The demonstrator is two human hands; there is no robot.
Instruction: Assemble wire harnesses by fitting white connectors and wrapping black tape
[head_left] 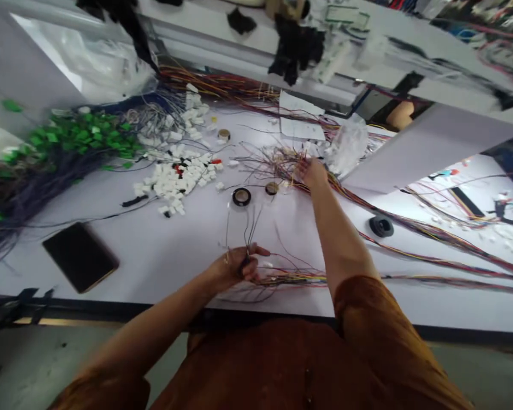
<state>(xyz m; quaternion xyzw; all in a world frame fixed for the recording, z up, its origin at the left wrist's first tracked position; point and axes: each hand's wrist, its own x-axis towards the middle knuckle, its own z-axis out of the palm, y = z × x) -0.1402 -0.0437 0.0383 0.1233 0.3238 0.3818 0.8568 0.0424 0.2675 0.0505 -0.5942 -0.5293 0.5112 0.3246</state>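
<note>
My left hand (239, 265) is near the front of the white table, closed around a few thin dark wires (249, 228) that stick up past its fingers. Just right of that hand lies a bundle of coloured wires (290, 279), running off to the right. My right hand (311, 172) reaches farther back, to the frayed ends of a larger wire bundle (282, 160). Its fingers touch or lie among those ends; they are blurred, and I cannot tell whether they grip a wire. Two tape rolls, a black one (241, 197) and a brown one (272, 188), lie between the hands.
White connectors (183, 173) are heaped left of centre, beside purple wires with green connectors (77, 136). A dark flat case (81, 256) lies front left. A black ring-shaped roll (381, 226) sits right of my forearm. A shelf (256, 42) overhangs the back; a panel (436, 145) stands right.
</note>
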